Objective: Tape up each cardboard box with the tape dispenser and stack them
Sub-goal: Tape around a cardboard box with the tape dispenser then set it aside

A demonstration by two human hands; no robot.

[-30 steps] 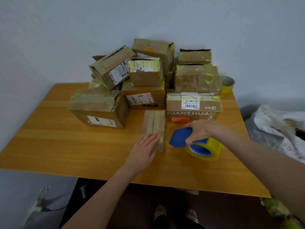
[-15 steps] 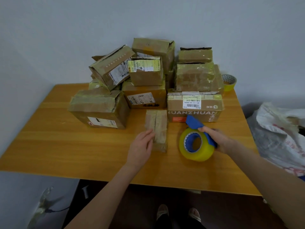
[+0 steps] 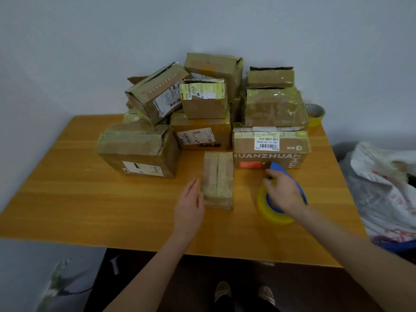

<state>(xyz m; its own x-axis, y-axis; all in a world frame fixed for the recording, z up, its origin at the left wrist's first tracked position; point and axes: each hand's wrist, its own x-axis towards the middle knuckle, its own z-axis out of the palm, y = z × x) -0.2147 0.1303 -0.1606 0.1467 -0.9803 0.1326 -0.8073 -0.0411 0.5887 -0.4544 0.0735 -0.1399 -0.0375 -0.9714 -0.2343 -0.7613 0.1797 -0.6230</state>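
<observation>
Tape dispenser (image 3: pixel 273 212) now set down on worktop (image 3: pixel 90 199), just right of small box (image 3: pixel 218 176). Right hand (image 3: pixel 284 193) draped over it, grip unclear. Left hand (image 3: pixel 189 206), fingers straight, slid from box top to its left side. Taping likely finished; stacking next.

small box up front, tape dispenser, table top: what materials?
small box: brown cardboard, dull sheen suggests clear tape over it.
tape dispenser: smooth blue body, likely plastic; its roll glossy yellowish film.
table top: orange wood grain, satin; solid or laminate, cannot tell.
</observation>
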